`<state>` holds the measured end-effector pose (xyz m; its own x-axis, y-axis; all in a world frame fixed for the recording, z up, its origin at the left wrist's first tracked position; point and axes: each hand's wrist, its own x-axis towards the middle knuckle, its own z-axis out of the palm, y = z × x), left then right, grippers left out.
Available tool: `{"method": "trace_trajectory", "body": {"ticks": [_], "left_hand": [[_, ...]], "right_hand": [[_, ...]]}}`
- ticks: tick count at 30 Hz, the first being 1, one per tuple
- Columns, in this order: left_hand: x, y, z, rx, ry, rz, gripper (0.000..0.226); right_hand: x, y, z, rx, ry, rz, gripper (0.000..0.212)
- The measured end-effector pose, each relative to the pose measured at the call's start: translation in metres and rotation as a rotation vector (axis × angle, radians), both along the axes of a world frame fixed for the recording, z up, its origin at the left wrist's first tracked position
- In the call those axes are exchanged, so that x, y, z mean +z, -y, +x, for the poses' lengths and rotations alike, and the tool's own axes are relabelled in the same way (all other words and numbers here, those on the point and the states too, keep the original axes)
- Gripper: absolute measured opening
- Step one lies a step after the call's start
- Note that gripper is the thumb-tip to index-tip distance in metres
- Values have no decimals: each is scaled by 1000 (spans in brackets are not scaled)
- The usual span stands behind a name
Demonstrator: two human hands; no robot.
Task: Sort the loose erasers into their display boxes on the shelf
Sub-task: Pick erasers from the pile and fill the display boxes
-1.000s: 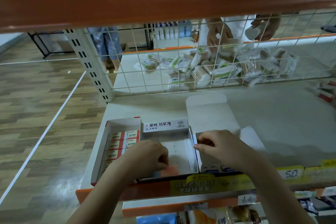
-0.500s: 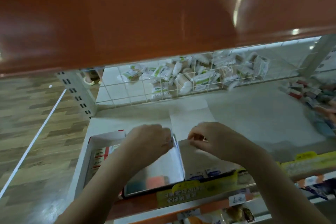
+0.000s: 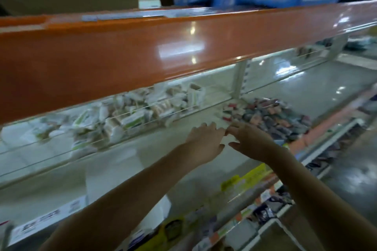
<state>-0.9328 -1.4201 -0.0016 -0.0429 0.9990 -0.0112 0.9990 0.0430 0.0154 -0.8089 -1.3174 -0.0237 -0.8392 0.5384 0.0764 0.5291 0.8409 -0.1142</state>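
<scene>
Head view: both arms stretch across white shelf (image 3: 204, 171) toward heap of loose erasers (image 3: 271, 116) at right. Left hand (image 3: 206, 142) and right hand (image 3: 250, 140) spread, fingers straight, holding nothing, just short of heap. Display box (image 3: 47, 222) sits near left, blurred. Step judged: fetching erasers. Next: scoop matching ones, carry back.

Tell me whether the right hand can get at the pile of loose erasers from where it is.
Probably yes. The right hand reaches out open just short of the pile of loose erasers, with only bare shelf between them. The left hand sits beside it, not across its path.
</scene>
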Motion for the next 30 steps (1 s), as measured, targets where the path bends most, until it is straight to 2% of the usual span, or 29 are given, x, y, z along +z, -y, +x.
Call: {"method": "trace_trajectory", "body": {"ticks": [5,10,15,20,23,26,30], "left_hand": [[-11,-71,47,-34,63,-61,46],[-19,-121,69,-29,34,-61,56],[-31,-166,68,45,18,14,41],[-44,-189,64,168,83,32,36],[-53,-197,66,219,95,-5,43],[-60,-204,69,267,83,-39,48],[-70,-211,69,296,121,32,40]], "right_hand": [[-19,-67,62,-103,32,-41,36],[-27,-112,98,-182,10,-125,28],[-30,-155,113,-259,-49,-108,30],[-32,-178,115,-301,-140,-92,25],[-43,-184,121,-285,-144,-71,39],[-50,-186,124,-282,-144,-64,23],[-55,-190,125,-278,-177,-24,19]]}}
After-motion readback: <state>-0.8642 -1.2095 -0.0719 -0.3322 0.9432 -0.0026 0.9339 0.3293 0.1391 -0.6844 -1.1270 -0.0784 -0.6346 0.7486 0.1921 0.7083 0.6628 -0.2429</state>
